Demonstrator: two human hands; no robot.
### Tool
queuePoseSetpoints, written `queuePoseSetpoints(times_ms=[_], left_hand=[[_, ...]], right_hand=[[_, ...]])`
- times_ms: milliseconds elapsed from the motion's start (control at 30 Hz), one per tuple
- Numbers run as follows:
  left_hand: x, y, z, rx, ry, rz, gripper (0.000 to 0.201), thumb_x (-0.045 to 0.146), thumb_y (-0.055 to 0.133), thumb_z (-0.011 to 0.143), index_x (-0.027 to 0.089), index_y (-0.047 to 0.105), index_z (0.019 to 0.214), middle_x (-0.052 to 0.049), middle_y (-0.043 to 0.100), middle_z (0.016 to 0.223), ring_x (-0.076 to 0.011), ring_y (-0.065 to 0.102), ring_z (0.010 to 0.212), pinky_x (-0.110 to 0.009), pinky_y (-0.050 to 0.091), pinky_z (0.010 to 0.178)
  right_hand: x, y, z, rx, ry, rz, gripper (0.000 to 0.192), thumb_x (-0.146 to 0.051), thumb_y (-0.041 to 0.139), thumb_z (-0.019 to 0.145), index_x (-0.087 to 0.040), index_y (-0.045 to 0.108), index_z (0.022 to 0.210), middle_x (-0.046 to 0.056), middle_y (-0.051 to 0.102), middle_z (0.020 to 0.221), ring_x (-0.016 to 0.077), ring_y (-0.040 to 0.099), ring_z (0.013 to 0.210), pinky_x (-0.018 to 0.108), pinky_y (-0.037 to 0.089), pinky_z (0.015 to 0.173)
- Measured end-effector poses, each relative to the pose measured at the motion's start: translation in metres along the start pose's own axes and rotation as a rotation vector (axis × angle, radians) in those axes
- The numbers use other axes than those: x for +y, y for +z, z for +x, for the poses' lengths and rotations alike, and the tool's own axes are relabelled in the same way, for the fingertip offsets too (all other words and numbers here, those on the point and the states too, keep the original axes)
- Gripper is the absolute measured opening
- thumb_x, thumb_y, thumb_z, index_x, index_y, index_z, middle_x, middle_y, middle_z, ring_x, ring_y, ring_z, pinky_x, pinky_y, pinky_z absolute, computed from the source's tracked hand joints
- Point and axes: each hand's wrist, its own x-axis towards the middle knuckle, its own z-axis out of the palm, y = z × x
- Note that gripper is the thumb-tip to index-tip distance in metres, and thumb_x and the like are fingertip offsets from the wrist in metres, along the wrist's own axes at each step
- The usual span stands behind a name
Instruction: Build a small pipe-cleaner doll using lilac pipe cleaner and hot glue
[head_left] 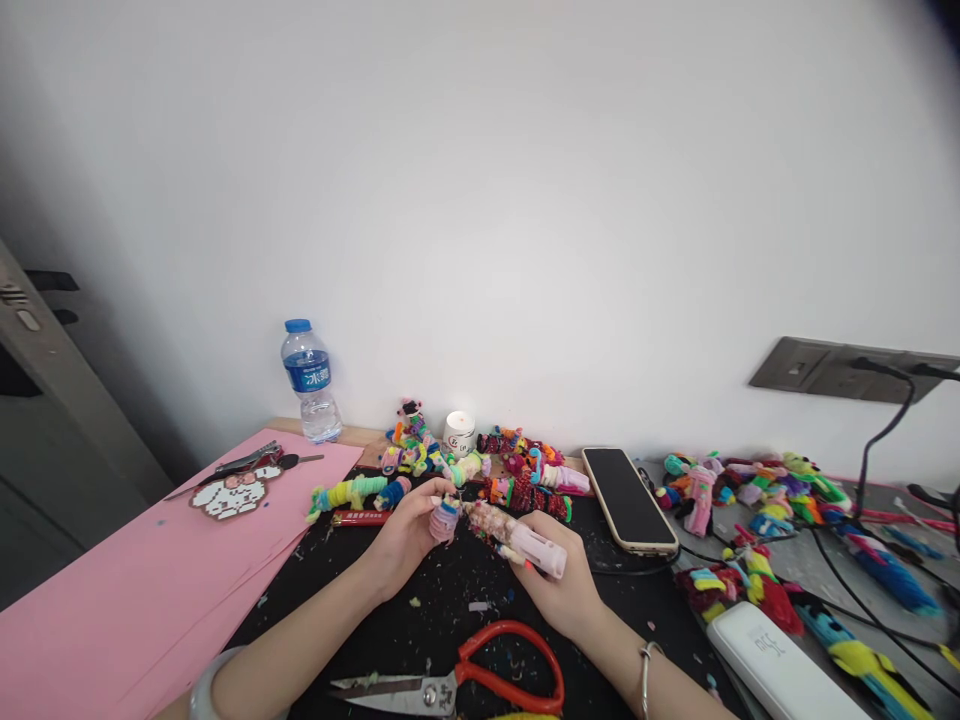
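Note:
My left hand (411,535) pinches a small fuzzy pipe-cleaner piece (445,520) in pink, lilac, blue and yellow. In my right hand (564,580) is a pink pen-shaped tool (536,548), its front part covered with fuzzy beige and coloured bits. Its tip points left and comes close to the fuzzy piece; whether they touch I cannot tell. Both hands are above a black mat (390,610) strewn with small scraps. Below them lie open scissors (435,690) with red handles, blades to the left.
Behind the hands are several pipe-cleaner pieces (529,495) and a white paper cup (460,434). A water bottle (309,385) stands back left, beside a pink sheet (150,560). To the right are a phone (628,498), a white power bank (780,665), cables and more fuzzy pieces (772,490).

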Motion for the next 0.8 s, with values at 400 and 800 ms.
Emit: queuePoseSetpoints(times_ms=[400, 800], left_hand=[[0.004, -0.001, 0.003, 0.346, 0.27, 0.255, 0.016, 0.027, 0.058, 0.074, 0.017, 0.059, 0.087, 0.001, 0.055, 0.076, -0.011, 0.049, 0.066, -0.021, 0.04, 0.06], [0.0, 0.006, -0.008, 0.152, 0.421, 0.734, 0.016, 0.026, 0.048, 0.083, 0.02, 0.054, 0.097, -0.001, 0.057, 0.083, -0.0154, 0.053, 0.073, -0.026, 0.045, 0.067]], right_hand=[[0.004, -0.001, 0.002, -0.095, 0.02, -0.282, 0.02, -0.015, 0.047, 0.077, -0.02, 0.052, 0.095, 0.004, 0.059, 0.088, 0.0208, 0.053, 0.076, 0.031, 0.034, 0.066], [-0.006, 0.001, 0.003, -0.182, 0.005, -0.474, 0.044, -0.008, 0.046, 0.062, -0.02, 0.052, 0.104, 0.006, 0.056, 0.096, 0.026, 0.048, 0.09, 0.043, 0.026, 0.083]])
